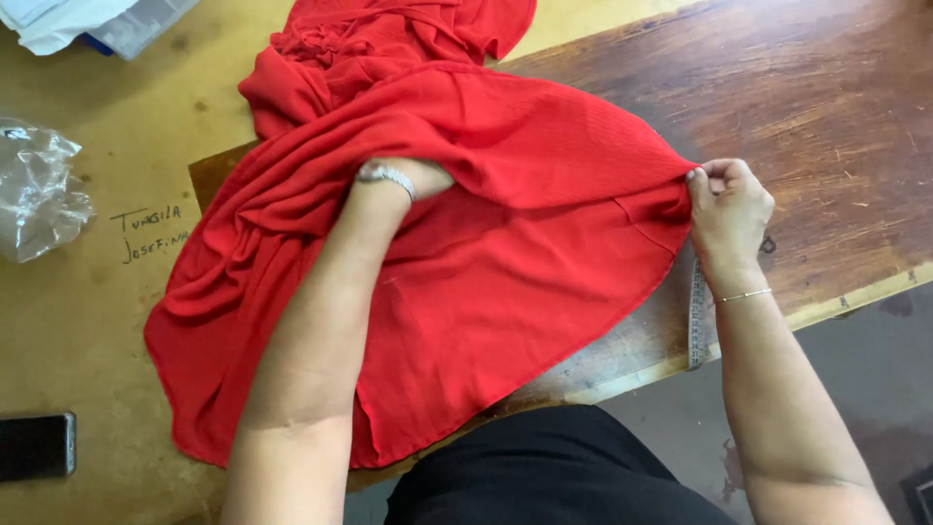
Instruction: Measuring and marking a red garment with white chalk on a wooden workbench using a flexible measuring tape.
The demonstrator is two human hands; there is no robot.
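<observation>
Nearest the camera, a dark phone (36,445) is lying at the left edge of the tan tabletop (87,321), just off the hem of the red garment (505,272); the garment is spreading across the middle, partly on the tan tabletop and partly on the dark wooden board (826,107); a measuring tape (697,321) is hanging along the board's near edge, just below the right wrist; the left hand (413,178) is reaching under a fold of the red cloth, a watch showing at the wrist, the fingers hidden by the fabric, so their grip cannot be told; the right hand (727,209) is pinching the garment's right edge between curled fingers and thumb, pulling the cloth taut over the board, a thin bracelet sitting on that wrist; farther off, the upper part of the garment is bunching in ruffles toward the top edge; at far left a crumpled clear plastic bag (39,190) is resting on the tabletop, well apart from the cloth; beyond it, white papers (68,21) are lying at the top corner.
</observation>
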